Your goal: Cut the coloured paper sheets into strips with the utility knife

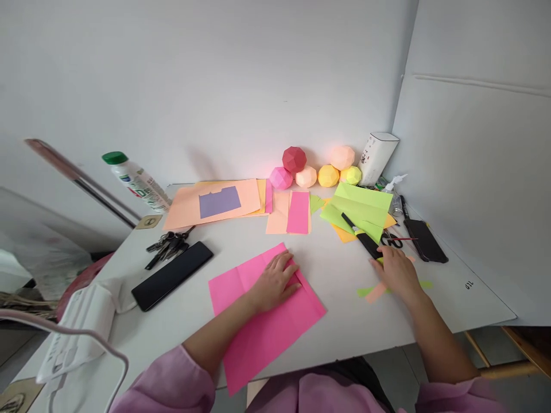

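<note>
A creased sheet of bright pink paper (253, 350) lies slanted on the table, its right edge folded over in a narrow strip. Flat on that sheet rests my left hand (275, 281), fingers spread near the fold. My right hand (394, 267) grips the end of a black and yellow utility knife (365, 241), its blade end pointing away to the upper left, over a green sheet (359, 206). Close by that hand are a pair of scissors (392, 240) and thin green and peach paper strips (376, 292).
Faceted paper balls (294, 159) stand along the wall. Peach sheets (185, 207) with a purple piece (219, 202), a bottle (142, 186), keys (170, 246) and a phone (172, 275) lie left. Right are another black phone (426, 241) and a white box (379, 158).
</note>
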Motion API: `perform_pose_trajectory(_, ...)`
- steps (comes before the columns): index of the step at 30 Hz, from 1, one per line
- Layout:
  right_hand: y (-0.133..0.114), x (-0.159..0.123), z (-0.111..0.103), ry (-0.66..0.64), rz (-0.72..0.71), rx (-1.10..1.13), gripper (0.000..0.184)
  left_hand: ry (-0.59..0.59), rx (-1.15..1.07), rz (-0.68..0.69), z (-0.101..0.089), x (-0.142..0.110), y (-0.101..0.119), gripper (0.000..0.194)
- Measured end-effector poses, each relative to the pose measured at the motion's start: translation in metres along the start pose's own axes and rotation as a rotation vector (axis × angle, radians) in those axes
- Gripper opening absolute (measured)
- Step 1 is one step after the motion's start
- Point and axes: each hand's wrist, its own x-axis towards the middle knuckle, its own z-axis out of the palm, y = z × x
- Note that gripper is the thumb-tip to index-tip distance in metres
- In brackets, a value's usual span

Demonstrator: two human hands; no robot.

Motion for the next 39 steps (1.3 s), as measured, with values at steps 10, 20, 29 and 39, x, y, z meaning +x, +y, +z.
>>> perform_pose_trajectory(10,0.0,-0.034,-0.014,0.16,0.019,0.411,0.04,-0.033,-0.012,-0.013,-0.013,0.004,-0.025,0.041)
perform_pose_trajectory(20,-0.005,-0.109,-0.05,-0.234,-0.258,0.75,0.033,-0.03,0.122,-0.132,-0.004,0.006,-0.002,0.033)
perform_pose_trajectory(29,-0.017,-0.139,-0.052,-0.298,-0.324,0.633,0.039,-0.004,0.202,-0.188,0.003,0.008,0.005,0.058)
perform_pose_trajectory(39,-0.023,-0.149,-0.058,-0.253,-0.385,0.573,0.037,-0.055,0.36,-0.168,0.007,0.008,0.015,0.068)
